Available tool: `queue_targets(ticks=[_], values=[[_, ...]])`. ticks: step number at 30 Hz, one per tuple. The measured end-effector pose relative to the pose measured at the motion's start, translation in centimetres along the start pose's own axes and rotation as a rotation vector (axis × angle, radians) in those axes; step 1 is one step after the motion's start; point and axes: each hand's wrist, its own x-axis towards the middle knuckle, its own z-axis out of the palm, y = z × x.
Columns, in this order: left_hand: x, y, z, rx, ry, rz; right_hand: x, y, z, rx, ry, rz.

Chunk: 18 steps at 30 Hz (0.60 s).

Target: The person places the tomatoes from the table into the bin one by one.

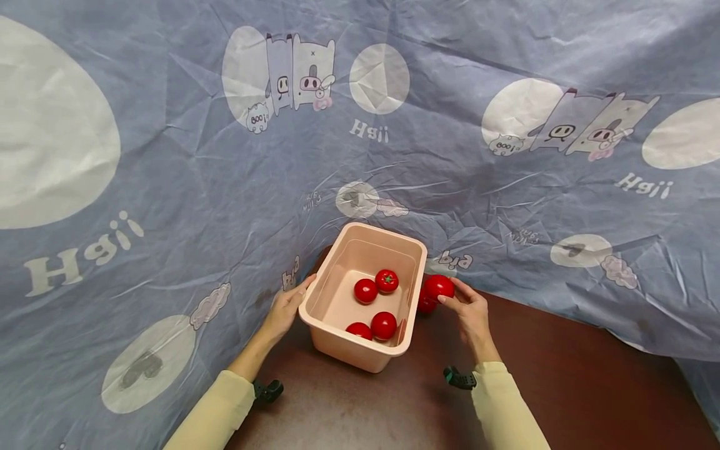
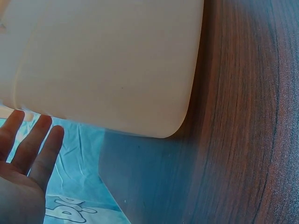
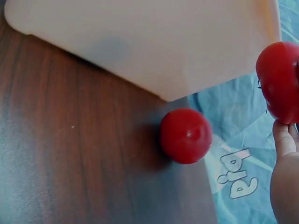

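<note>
A peach-coloured plastic bin (image 1: 360,357) stands on the table with several red tomatoes inside, one of them showing a green calyx (image 1: 388,279). My left hand (image 1: 287,309) is at the bin's left side. In the left wrist view, its fingers (image 2: 44,156) are nearly straight, with the tips against the bin's outer edge. Just outside the bin's right wall, my right hand (image 1: 469,309) pinches a tomato (image 1: 439,287) between thumb and fingers, raised above the table. Partly hidden below it in the head view, another tomato (image 3: 186,136) lies on the table beside the bin.
The dark brown wooden table (image 1: 540,362) spreads toward the front and right. A blue-grey printed cloth (image 1: 450,206) hangs along the left and the back, close behind the bin. Dark wrist straps (image 1: 461,379) sit at both wrists.
</note>
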Motion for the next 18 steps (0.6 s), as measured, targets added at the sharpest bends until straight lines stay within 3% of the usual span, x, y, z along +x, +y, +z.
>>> queue_targets(ticks=[2,18], values=[[0.0,-0.6,-0.1,-0.002,0.002,0.002,0.1,-0.4,0.3,0.028,-0.004,-0.016],[0.1,-0.5,0.0,0.004,0.001,-0.003,0.1,-2.8,3.0,0.063,-0.091,-0.077]])
